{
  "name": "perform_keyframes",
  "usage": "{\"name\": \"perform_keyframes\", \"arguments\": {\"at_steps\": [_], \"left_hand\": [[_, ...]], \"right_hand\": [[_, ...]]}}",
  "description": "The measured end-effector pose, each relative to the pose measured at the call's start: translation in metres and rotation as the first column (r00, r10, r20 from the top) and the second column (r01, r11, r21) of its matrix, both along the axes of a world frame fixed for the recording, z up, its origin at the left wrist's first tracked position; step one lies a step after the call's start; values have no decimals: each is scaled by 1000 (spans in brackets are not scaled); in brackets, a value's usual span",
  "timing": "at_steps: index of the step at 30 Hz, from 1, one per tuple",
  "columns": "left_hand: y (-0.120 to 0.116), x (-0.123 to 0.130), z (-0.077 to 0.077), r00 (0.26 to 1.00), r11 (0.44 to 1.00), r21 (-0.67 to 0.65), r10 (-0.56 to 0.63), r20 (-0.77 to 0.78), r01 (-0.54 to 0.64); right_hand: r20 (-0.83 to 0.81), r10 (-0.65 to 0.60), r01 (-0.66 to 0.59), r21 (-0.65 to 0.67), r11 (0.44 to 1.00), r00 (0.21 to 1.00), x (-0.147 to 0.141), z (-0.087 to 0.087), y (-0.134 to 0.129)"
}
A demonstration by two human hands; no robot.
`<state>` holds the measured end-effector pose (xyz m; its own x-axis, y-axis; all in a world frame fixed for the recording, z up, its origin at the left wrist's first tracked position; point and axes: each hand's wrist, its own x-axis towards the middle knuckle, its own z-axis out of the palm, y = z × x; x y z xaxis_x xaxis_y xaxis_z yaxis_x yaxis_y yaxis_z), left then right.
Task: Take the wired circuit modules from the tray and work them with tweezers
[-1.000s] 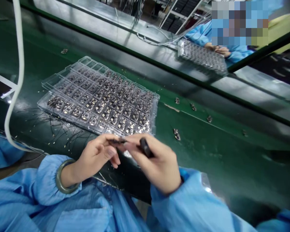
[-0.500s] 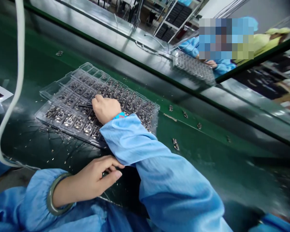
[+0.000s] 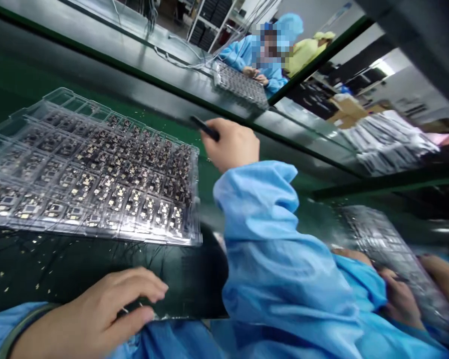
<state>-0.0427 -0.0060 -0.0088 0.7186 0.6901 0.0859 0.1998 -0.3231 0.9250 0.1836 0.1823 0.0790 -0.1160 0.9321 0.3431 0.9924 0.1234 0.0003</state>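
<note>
Right hand (image 3: 234, 144): slim black tool (image 3: 205, 128) in grip, just beyond far right corner of clear tray (image 3: 77, 103) of small circuit boards (image 3: 86, 184). Left hand (image 3: 97, 309): fingers spread from thumb, near edge of green worktop (image 3: 82, 264). Far side: co-worker (image 3: 243, 50), second tray (image 3: 228, 90).

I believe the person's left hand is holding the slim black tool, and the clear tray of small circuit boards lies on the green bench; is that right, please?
Not quite: the head view shows the slim black tool in the right hand, not the left hand. The clear tray of small circuit boards does lie on the green bench.
</note>
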Motion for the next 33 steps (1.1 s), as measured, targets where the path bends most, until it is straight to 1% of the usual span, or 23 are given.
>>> {"name": "perform_keyframes", "arguments": {"at_steps": [1,2,3,4,5,6,7,8,9,10,11,13,16,18,21,24,26,28,31,33], "left_hand": [[1,1,4,999,998,60,-34,14,33],[2,2,7,998,990,134,-51,27,47],[3,4,10,999,973,229,-30,34,21],[6,6,12,999,942,333,28,23,-34],[9,7,13,993,892,440,121,-6,-106],[13,9,13,970,822,541,240,-46,-177],[18,11,12,927,743,629,363,-91,-229],[22,13,10,875,675,694,465,-136,-251],[26,14,7,827,628,737,534,-174,-251],[29,16,5,791,602,762,577,-206,-241],[31,18,2,773,591,776,591,-229,-222],[34,21,-3,761,571,797,602,-243,-197],[34,23,-9,756,517,828,626,-192,-218],[33,23,-13,751,506,830,636,-177,-233],[34,20,-18,748,518,824,636,-190,-230],[35,18,-22,753,510,825,636,-172,-242],[36,18,-24,750,504,826,642,-161,-254],[36,19,-25,742,505,822,650,-162,-264],[34,22,-22,734,519,810,657,-172,-275],[33,26,-19,728,536,794,661,-184,-286]], "right_hand": [[9,-113,114,-36,993,993,23,-5,6],[29,-202,204,-102,974,979,43,-12,9],[43,-279,283,-163,945,959,61,-20,11],[53,-338,341,-229,912,940,76,-28,10],[58,-379,379,-282,881,924,89,-36,7],[53,-400,396,-315,863,915,100,-44,4],[42,-416,405,-336,850,908,110,-50,-1],[25,-431,412,-348,842,902,118,-56,-5],[1,-444,416,-354,838,896,126,-60,-9],[-26,-458,419,-358,834,889,133,-64,-13],[-57,-470,421,-360,832,881,139,-68,-16],[-119,-488,423,-353,835,865,150,-73,-20],[-192,-513,435,-337,835,836,161,-80,-23],[-224,-530,447,-331,831,818,167,-84,-23],[-240,-548,465,-326,823,801,173,-88,-20],[-218,-553,472,-331,817,805,175,-93,-9],[-193,-535,452,-348,821,823,173,-96,8],[-166,-508,426,-364,828,845,171,-99,33],[-128,-453,385,-360,850,882,165,-102,73],[-108,-399,339,-357,870,911,161,-105,94]]}}
